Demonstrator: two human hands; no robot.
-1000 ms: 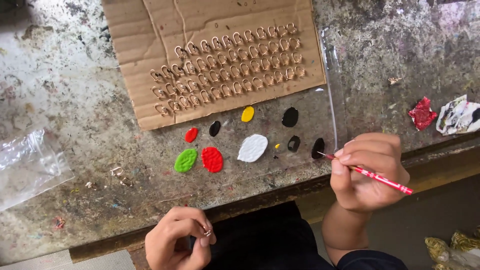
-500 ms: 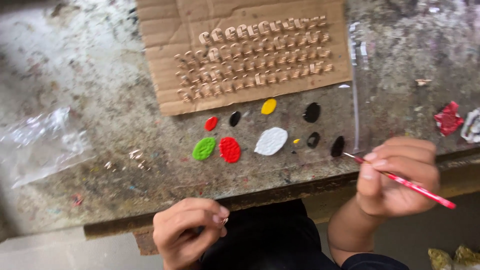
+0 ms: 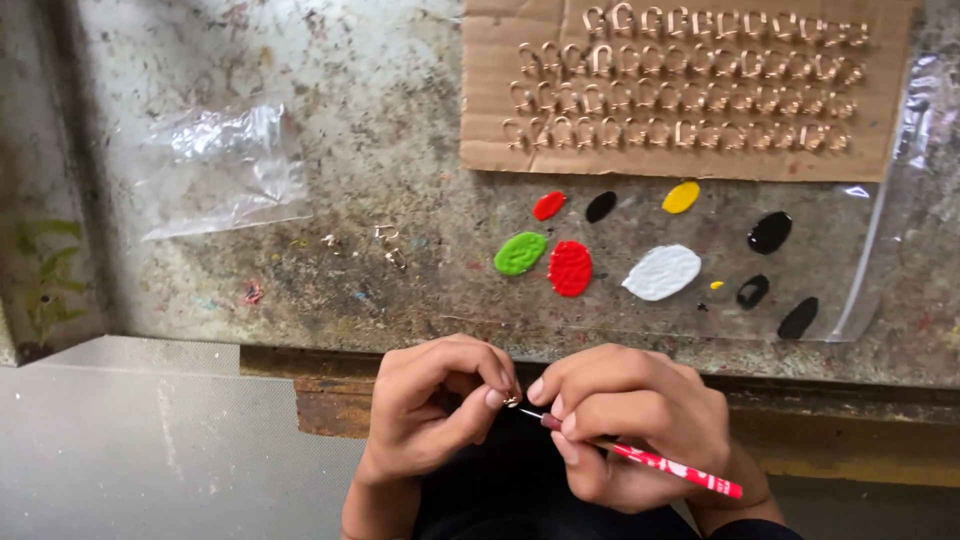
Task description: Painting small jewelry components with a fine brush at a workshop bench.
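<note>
Two hands meet below the bench edge — a tiny metal piece and a fine brush.

The left hand point(image 3: 432, 410) pinches a small gold-coloured piece point(image 3: 511, 400) between thumb and forefinger; the right hand point(image 3: 630, 425) grips a red-handled brush point(image 3: 655, 462), its tip touching the piece. Paint blobs point(image 3: 570, 268) lie on a clear sheet above — beside a cardboard point(image 3: 490, 90) rowed with similar pieces.

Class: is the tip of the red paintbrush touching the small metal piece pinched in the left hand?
Cannot tell: in the head view the red paintbrush tip nears the small metal piece, but too small to resolve.
</note>
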